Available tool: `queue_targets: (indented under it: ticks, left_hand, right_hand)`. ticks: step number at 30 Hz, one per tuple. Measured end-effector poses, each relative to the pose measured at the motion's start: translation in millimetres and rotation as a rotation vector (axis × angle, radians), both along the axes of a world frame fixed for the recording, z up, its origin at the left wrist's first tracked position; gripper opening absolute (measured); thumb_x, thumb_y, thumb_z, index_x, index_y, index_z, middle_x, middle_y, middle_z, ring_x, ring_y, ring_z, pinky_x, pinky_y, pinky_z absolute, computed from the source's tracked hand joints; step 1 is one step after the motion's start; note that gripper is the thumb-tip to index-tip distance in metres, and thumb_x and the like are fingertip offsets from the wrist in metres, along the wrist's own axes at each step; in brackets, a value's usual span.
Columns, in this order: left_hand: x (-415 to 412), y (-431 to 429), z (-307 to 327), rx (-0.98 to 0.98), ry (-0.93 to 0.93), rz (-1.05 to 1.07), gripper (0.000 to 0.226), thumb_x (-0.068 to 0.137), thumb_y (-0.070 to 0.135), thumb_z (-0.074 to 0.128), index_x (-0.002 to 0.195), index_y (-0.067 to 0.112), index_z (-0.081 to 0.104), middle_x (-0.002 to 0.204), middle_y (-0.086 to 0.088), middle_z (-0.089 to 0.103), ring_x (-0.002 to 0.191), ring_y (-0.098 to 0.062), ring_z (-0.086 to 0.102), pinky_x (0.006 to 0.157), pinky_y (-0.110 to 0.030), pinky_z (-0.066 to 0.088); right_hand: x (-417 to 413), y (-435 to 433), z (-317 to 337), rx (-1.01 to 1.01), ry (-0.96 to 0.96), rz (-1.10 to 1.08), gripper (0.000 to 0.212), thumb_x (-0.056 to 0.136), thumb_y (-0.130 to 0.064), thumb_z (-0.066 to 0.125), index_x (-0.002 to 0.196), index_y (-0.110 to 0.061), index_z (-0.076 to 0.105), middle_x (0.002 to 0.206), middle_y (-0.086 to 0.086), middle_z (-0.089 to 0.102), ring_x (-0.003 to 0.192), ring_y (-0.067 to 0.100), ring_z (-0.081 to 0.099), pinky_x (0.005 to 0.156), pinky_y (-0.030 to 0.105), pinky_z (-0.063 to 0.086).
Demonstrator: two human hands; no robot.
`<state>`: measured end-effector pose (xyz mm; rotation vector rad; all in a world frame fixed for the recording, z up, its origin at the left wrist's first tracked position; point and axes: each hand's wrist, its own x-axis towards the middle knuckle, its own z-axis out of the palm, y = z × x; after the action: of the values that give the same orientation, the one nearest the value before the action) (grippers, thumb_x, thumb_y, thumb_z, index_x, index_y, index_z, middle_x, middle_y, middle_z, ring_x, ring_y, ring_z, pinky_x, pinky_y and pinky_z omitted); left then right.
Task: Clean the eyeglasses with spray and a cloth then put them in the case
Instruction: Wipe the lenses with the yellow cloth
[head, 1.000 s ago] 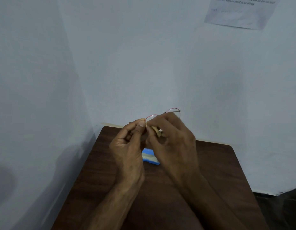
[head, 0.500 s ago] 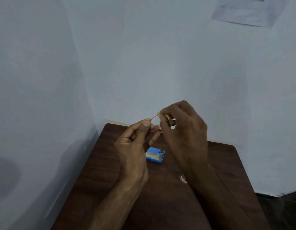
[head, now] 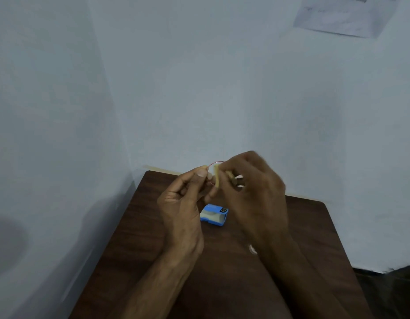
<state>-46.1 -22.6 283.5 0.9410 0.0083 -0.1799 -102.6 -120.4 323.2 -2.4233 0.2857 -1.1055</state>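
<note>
Left hand (head: pixel 183 203) is pinching the thin red wire-rimmed eyeglasses (head: pixel 215 162) by the rim while right hand (head: pixel 254 199) is pinching a small yellow cloth (head: pixel 216 178) against a lens, both hovering over the dark wooden counter (head: pixel 153 249) at 12 o'clock of a small blue box (head: pixel 214 216); the frame is looking light, bendy and fragile, so I'd be gripping rim only, and the second rim showing 1 s ago is now hiding behind the right hand.

The table (head: pixel 135 238) stands in a corner, with one wall along its left edge and another along its far edge, and a sheet of paper (head: pixel 344 17) is fixed high on the far wall to the right. Above the table's far middle the left hand (head: pixel 181 203) and right hand (head: pixel 254 192) meet side by side, the eyeglasses (head: pixel 214 162) pinched between them and the cloth (head: pixel 216 178) in the right fingers against the lens. On the table below the gap between the hands lies a small box (head: pixel 214 215), and nearer, just left of the right wrist, a small object (head: pixel 253 249).
</note>
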Motion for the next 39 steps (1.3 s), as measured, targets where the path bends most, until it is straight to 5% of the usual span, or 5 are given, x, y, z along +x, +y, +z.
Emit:
queue_targets:
  ticks: [15, 19, 24, 28, 39]
  left_hand:
    - [-3, -5, 3, -0.127, 0.101, -0.013, 0.012, 0.094, 0.004, 0.071, 0.096, 0.009, 0.082, 0.096, -0.011, 0.080, 0.086, -0.022, 0.075, 0.075, -0.032, 0.062]
    - [-6, -7, 6, -0.200, 0.136, -0.037, 0.012, 0.095, 0.003, 0.069, 0.103, 0.000, 0.077, 0.088, -0.013, 0.076, 0.082, -0.022, 0.078, 0.071, -0.028, 0.063]
    - [-4, -5, 3, -0.108, 0.026, -0.005, 0.013, 0.090, 0.013, 0.074, 0.099, 0.009, 0.081, 0.099, -0.010, 0.080, 0.089, -0.022, 0.077, 0.071, -0.029, 0.062]
    - [-10, -7, 5, -0.073, -0.046, 0.015, 0.024, 0.084, 0.017, 0.076, 0.105, 0.005, 0.079, 0.098, -0.013, 0.081, 0.089, -0.026, 0.078, 0.075, -0.031, 0.064]
    - [-9, -7, 3, -0.028, -0.099, 0.062, 0.025, 0.086, 0.015, 0.075, 0.106, 0.000, 0.078, 0.095, -0.011, 0.081, 0.089, -0.026, 0.078, 0.074, -0.032, 0.063]
  right_hand:
    - [-7, 15, -3, -0.186, 0.058, -0.009, 0.007, 0.089, -0.012, 0.076, 0.088, -0.016, 0.070, 0.096, -0.003, 0.065, 0.078, 0.017, 0.062, 0.068, 0.030, 0.049]
    - [1, -8, 7, -0.117, -0.026, -0.166, 0.011, 0.088, -0.008, 0.074, 0.083, -0.015, 0.067, 0.097, -0.001, 0.065, 0.075, 0.022, 0.063, 0.064, 0.039, 0.053]
    - [-1, 10, 5, -0.245, 0.038, 0.012, 0.011, 0.087, -0.005, 0.075, 0.091, -0.014, 0.072, 0.098, 0.000, 0.066, 0.079, 0.018, 0.062, 0.067, 0.035, 0.053]
    - [5, -7, 15, -0.065, -0.088, -0.083, 0.006, 0.092, -0.009, 0.074, 0.092, -0.016, 0.073, 0.098, -0.003, 0.066, 0.080, 0.019, 0.065, 0.065, 0.042, 0.056]
    - [0, -1, 9, -0.052, -0.067, 0.007, 0.005, 0.094, -0.010, 0.075, 0.093, -0.015, 0.073, 0.099, -0.003, 0.066, 0.085, 0.015, 0.063, 0.070, 0.037, 0.057]
